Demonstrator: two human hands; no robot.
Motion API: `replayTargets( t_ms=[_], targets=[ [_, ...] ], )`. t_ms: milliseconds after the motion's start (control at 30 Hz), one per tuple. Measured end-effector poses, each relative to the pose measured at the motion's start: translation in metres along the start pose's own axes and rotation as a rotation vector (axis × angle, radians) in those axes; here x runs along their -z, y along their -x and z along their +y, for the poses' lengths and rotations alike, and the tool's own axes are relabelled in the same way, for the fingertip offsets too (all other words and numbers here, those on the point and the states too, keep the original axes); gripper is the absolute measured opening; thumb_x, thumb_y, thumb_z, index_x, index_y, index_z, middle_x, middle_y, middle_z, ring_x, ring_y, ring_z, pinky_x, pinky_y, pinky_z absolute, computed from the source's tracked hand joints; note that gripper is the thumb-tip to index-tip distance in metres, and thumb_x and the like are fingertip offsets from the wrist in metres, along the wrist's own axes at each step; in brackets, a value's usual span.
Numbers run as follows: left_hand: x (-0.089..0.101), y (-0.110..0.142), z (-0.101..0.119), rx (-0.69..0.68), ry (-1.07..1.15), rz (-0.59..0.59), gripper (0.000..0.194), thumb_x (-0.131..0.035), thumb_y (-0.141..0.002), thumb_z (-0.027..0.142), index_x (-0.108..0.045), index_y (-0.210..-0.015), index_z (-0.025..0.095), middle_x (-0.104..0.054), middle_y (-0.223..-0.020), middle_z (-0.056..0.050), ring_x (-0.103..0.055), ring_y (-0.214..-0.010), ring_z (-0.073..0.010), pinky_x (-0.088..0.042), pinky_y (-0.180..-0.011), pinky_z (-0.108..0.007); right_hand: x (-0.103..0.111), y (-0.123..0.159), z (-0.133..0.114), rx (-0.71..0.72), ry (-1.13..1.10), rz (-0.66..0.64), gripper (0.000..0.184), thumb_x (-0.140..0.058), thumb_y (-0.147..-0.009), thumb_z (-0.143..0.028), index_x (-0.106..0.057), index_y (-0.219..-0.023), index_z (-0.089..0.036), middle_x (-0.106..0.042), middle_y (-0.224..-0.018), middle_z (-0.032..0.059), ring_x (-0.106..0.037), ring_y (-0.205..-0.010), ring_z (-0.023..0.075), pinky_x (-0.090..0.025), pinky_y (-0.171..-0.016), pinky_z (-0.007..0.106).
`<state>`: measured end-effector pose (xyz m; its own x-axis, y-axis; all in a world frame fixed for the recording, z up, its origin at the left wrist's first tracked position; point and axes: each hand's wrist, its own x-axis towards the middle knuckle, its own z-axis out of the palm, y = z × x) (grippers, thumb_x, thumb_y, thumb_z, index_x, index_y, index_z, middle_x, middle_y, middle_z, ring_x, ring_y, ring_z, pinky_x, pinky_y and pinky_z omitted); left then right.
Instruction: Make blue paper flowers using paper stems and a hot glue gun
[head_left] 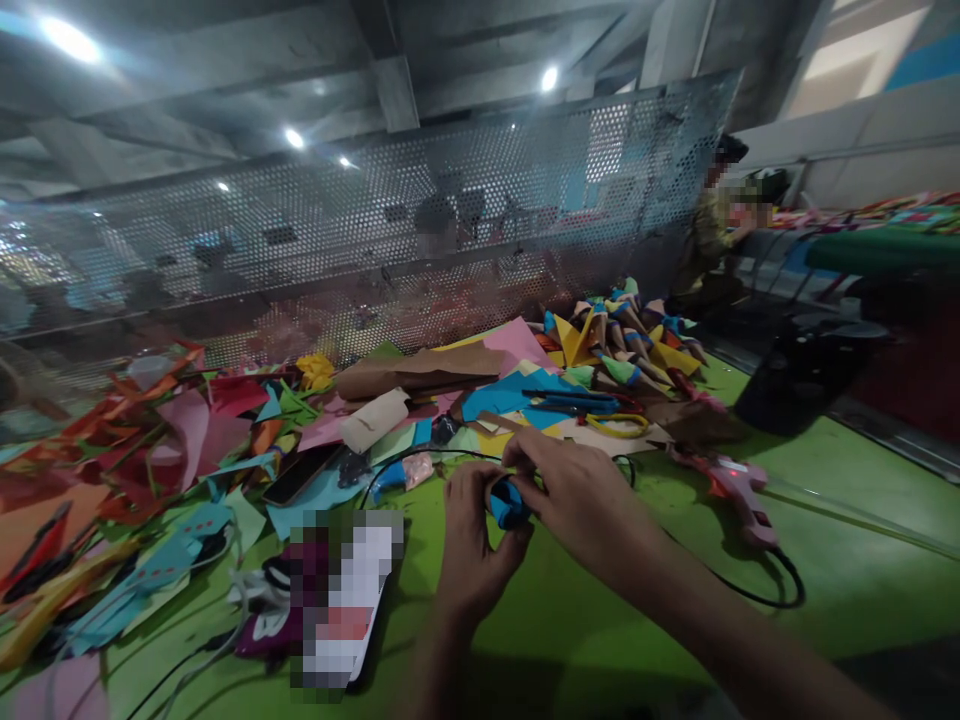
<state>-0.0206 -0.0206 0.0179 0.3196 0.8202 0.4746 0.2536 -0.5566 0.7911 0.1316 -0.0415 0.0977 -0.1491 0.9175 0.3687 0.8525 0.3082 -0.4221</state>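
Note:
Between my two hands is a small rolled piece of blue paper (507, 503), its round open end facing me. My left hand (476, 530) is closed around its left side, the thumb below it. From the right, my right hand (566, 490) pinches the roll's upper edge with thumb and fingers. A black cable runs behind my hands. To the right a pink glue gun (739, 492) lies on the green table (600, 640), its cord curling toward me.
Paper scraps (187, 430) heap up at left. Several paper cones (622, 335) pile at back right. Scissors (570, 400), a phone (300, 475), a white power strip (371, 590) and a black container (810, 370) also lie about. Behind stands a perforated metal screen (480, 230); a person (716, 230) is beyond, right.

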Motion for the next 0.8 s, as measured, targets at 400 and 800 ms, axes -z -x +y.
replayTargets(
  t_ms=[400,800],
  targets=[
    [-0.0006,0.0005,-0.0035,0.004,0.039,-0.016,0.039,-0.055,-0.088,0.050,-0.047,-0.118,0.025,-0.051,-0.116,-0.009,-0.050,-0.107,-0.0274,-0.042,-0.091,-0.042,0.0010,0.0017,-0.0017,0.052,0.052,-0.022,0.014,-0.059,-0.089,-0.011,-0.065,-0.100,-0.019,-0.072,-0.096,0.0058,-0.067,-0.086,0.0221,-0.033,-0.064,0.029],
    [-0.0023,-0.0002,-0.0076,0.124,0.315,-0.029,0.047,-0.050,-0.089,0.060,-0.053,-0.117,0.022,-0.059,-0.109,-0.007,-0.055,-0.102,-0.0248,-0.046,-0.089,-0.038,-0.0010,-0.0048,0.0029,0.033,-0.127,-0.015,0.010,-0.065,-0.087,-0.014,-0.065,-0.095,-0.020,-0.073,-0.090,0.0020,-0.067,-0.082,0.0189,-0.039,-0.069,0.027]
  ],
)
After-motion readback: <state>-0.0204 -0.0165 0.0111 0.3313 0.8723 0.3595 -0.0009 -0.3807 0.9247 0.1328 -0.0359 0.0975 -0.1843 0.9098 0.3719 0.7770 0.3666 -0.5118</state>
